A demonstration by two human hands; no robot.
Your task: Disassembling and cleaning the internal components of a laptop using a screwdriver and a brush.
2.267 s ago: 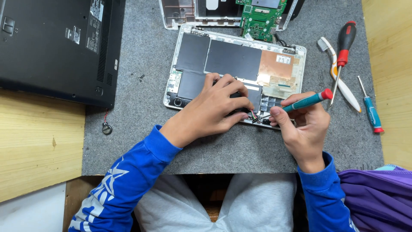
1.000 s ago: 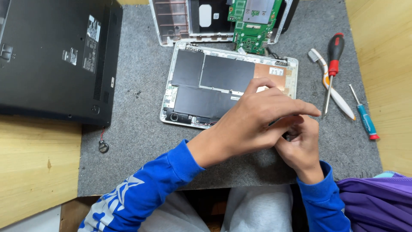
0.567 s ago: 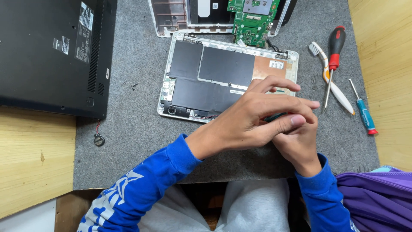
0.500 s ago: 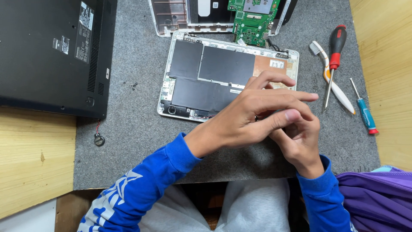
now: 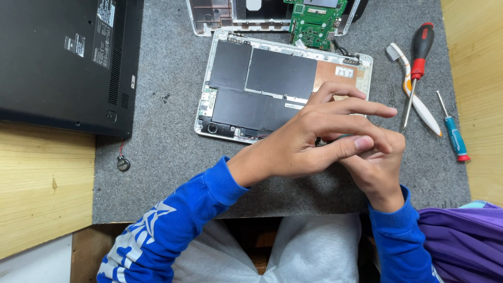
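Two hands, left (image 5: 304, 141) and right (image 5: 374, 165), both in blue sleeves, overlapping above one opened laptop (image 5: 246, 91). Two screwdrivers: a red-and-black one (image 5: 419, 55) and a small teal one (image 5: 455, 139); one brush (image 5: 411, 86), white and orange, between and beside them. One closed black laptop (image 5: 63, 57), one green board (image 5: 317, 21), one coin cell (image 5: 123, 164), one grey mat (image 5: 162, 173), one purple cloth (image 5: 463, 243).
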